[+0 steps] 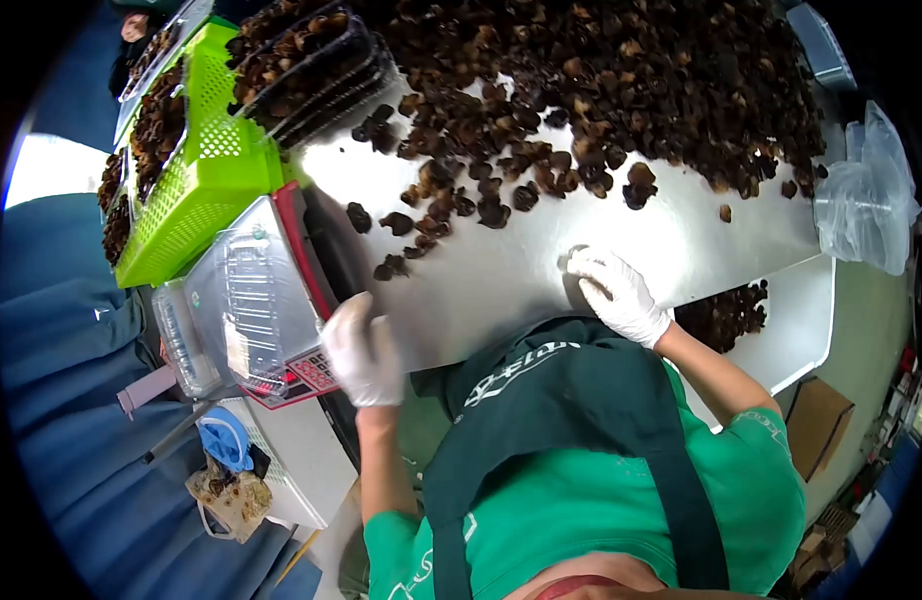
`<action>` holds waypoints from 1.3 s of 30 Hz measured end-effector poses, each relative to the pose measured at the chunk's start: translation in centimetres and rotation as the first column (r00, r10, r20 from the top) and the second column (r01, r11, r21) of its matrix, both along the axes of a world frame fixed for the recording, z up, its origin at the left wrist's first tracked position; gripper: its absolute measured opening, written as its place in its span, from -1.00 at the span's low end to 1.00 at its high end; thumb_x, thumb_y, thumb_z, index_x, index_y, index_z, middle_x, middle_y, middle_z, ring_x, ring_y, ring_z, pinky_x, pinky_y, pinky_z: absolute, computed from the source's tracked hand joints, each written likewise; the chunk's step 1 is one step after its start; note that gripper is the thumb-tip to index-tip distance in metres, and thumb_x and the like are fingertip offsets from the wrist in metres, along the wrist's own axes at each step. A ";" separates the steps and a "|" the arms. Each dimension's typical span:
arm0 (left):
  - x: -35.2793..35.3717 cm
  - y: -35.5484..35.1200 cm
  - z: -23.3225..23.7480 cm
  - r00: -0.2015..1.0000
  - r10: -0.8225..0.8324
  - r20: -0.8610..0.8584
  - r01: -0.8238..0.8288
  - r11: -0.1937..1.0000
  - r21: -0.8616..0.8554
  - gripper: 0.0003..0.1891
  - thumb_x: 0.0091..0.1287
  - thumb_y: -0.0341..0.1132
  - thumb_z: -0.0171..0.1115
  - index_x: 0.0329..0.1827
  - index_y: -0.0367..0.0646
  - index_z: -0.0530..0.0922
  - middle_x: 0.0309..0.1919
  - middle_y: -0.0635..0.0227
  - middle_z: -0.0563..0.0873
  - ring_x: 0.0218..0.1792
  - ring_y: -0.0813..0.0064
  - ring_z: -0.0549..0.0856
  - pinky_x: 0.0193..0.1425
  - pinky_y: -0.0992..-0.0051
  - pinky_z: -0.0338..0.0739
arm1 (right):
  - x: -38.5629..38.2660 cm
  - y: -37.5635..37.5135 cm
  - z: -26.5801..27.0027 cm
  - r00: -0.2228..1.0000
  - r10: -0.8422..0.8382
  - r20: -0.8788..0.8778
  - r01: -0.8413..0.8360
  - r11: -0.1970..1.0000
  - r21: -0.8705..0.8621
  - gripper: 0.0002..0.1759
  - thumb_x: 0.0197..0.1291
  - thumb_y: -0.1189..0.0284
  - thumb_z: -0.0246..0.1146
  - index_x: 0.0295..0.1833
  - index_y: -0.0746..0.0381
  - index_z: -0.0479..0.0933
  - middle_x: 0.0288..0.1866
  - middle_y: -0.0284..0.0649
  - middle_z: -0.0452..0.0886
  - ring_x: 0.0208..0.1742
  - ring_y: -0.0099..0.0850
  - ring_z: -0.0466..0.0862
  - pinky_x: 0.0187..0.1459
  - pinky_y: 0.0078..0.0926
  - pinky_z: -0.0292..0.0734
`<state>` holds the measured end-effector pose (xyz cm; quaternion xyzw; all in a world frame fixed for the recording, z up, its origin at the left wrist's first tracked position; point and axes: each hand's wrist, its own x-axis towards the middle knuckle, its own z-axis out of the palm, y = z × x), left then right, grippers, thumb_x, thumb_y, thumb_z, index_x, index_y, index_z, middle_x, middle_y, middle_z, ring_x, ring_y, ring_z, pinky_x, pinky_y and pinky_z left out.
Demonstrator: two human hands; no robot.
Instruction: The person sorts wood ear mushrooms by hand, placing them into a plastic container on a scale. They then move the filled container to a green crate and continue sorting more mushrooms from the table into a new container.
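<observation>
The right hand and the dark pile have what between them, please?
In the head view, bare metal tabletop separates the right hand from the dark pile.

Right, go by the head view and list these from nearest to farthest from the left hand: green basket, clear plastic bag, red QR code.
1. Red QR code: just to the left of the left hand.
2. Green basket: farther off, at the table's left side.
3. Clear plastic bag: farthest, across at the table's right edge.
</observation>
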<state>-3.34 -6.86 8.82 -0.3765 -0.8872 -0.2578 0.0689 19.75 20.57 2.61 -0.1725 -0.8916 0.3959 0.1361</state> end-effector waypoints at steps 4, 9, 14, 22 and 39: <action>2.3 6.7 -3.8 0.960 -0.246 0.135 0.252 0.967 -0.033 -0.47 0.28 -0.44 0.42 0.35 -0.20 0.55 0.32 0.02 0.59 0.28 -0.02 0.55 0.42 0.14 0.43 | 2.4 1.7 -1.2 0.978 -0.197 0.075 0.194 0.980 0.047 -0.65 0.24 0.53 0.33 0.16 0.12 0.66 0.23 -0.11 0.59 0.16 -0.12 0.63 0.19 -0.21 0.59; -2.8 18.4 -6.3 0.954 -0.301 -0.001 0.300 0.950 0.089 -0.29 0.31 -0.17 0.46 0.52 -0.10 0.43 0.49 -0.11 0.40 0.50 -0.19 0.32 0.54 -0.03 0.29 | 1.2 5.5 -1.0 0.908 -0.417 -0.042 0.410 0.863 0.294 -0.47 0.17 0.48 0.40 0.30 0.03 0.62 0.47 -0.12 0.42 0.40 -0.07 0.42 0.39 -0.10 0.39; -7.3 25.2 -7.5 0.991 -0.135 -0.015 0.130 0.974 -0.184 -0.28 0.25 0.28 0.40 0.47 0.30 0.52 0.63 0.12 0.27 0.60 -0.21 0.13 0.58 -0.17 0.16 | -1.6 6.7 -1.4 0.906 -0.423 0.027 0.367 0.814 0.450 -0.35 0.12 0.27 0.43 0.39 -0.10 0.55 0.58 -0.11 0.29 0.51 0.08 0.25 0.46 0.11 0.21; 6.0 15.6 -8.9 0.950 -0.305 0.068 0.313 0.932 -0.181 -0.50 0.11 -0.17 0.51 0.19 0.13 0.69 0.45 0.22 0.47 0.42 0.01 0.39 0.43 0.02 0.26 | -2.3 4.9 -0.9 0.968 -0.239 0.080 0.175 0.867 0.467 -0.40 0.16 0.16 0.39 0.37 -0.18 0.60 0.63 -0.24 0.32 0.55 -0.14 0.24 0.47 0.07 0.10; 3.2 13.6 -7.2 0.966 -0.204 0.156 0.226 0.964 -0.138 -0.34 0.20 -0.25 0.45 0.41 -0.11 0.49 0.31 0.20 0.61 0.35 0.11 0.53 0.49 0.10 0.20 | -11.8 4.2 0.1 0.935 0.352 0.033 -0.345 0.891 0.296 -0.59 0.20 0.39 0.20 0.16 0.13 0.66 0.34 -0.22 0.62 0.37 -0.28 0.55 0.46 -0.16 0.30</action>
